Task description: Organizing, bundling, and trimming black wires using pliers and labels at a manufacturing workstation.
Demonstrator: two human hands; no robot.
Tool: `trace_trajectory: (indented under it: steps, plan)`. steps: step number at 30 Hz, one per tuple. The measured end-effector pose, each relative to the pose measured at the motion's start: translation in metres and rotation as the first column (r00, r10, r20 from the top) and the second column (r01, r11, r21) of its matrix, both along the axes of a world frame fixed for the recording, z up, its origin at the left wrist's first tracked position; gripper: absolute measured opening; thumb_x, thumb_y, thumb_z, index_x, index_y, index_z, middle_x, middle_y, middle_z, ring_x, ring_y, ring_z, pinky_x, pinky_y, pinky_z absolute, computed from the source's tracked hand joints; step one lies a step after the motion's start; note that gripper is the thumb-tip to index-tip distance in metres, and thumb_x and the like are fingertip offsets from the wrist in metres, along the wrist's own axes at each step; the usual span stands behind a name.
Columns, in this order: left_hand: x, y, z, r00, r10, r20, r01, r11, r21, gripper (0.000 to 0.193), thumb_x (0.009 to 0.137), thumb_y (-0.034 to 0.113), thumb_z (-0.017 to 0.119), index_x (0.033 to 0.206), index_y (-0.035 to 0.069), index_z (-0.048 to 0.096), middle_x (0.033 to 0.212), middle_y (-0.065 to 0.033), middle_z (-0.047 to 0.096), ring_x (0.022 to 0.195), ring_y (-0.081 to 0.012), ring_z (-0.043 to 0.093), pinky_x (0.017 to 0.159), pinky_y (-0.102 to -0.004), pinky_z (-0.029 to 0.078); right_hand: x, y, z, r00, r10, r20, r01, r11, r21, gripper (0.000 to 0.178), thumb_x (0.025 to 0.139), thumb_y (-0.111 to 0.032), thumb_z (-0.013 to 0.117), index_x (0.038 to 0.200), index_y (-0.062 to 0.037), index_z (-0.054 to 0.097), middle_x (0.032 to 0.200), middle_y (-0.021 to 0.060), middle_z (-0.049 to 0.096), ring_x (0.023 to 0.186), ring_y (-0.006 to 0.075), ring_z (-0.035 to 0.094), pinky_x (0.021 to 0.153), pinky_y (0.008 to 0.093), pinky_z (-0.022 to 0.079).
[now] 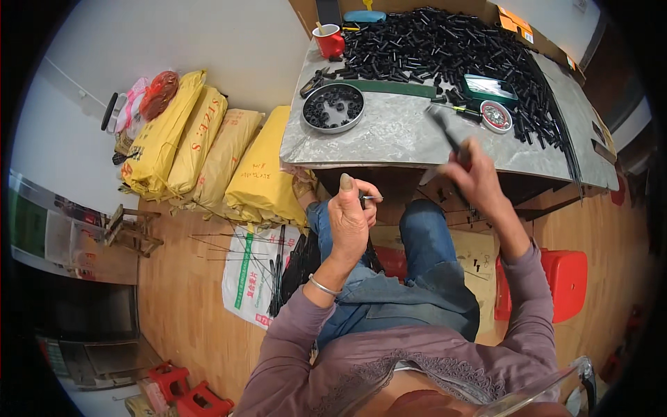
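My left hand (349, 221) is raised over my lap, its thumb up and its fingers curled round a small dark piece (363, 200). Most of that piece is hidden by the fingers. At the table's front edge my right hand (476, 179) grips a long black rod-like object (445, 128), smeared by motion, so its kind cannot be made out. A round metal tray (356, 119) of small black ring-shaped parts stands on the tabletop, ahead of my left hand. Beyond my right hand are a thin screwdriver-like tool (455, 108) and a round tin (495, 118) of small shiny pieces.
A large heap of short black tubes (431, 45) covers the back of the grey table (389, 132). Near it are a red mug (329, 43) and a green box (490, 89). Stuffed yellow sacks (258, 174) line the left wall. A red stool (564, 285) stands at right.
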State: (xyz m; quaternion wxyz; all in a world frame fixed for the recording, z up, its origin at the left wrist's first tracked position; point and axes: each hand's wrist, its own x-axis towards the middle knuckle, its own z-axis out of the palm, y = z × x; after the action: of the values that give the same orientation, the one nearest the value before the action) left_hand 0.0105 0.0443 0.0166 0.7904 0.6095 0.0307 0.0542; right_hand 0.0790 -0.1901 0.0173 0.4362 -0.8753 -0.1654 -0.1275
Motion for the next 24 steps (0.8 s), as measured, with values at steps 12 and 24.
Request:
trace_trajectory:
  steps: [12,24]
  plan:
    - [-0.001,-0.005,0.003,0.997,0.067,-0.047,-0.067,0.998,0.015,0.062,0.096,0.058,0.036,0.078,0.003,0.058,0.055,0.0036,0.042,0.047,-0.0031,0.033,0.042,-0.0208,0.025,-0.039,0.027,0.036,0.846,0.224,0.485,-0.019,0.92,-0.391,0.047,0.05,-0.003,0.076,0.086,-0.0085,0.046,0.091,0.0076,0.053,0.082,0.0287,0.051,0.073,0.0393,0.037]
    - [0.002,-0.003,0.0,0.999,0.043,0.0,-0.042,0.982,0.185,0.057,0.099,0.048,0.038,0.072,0.003,0.059,0.055,0.0027,0.044,0.049,-0.0043,0.04,0.044,-0.0215,0.029,-0.079,0.028,0.008,0.218,0.702,-0.678,-0.105,0.708,0.699,0.026,0.083,-0.016,0.067,0.095,-0.0047,0.047,0.057,0.0061,0.054,0.043,0.0188,0.055,0.042,0.0276,0.046]
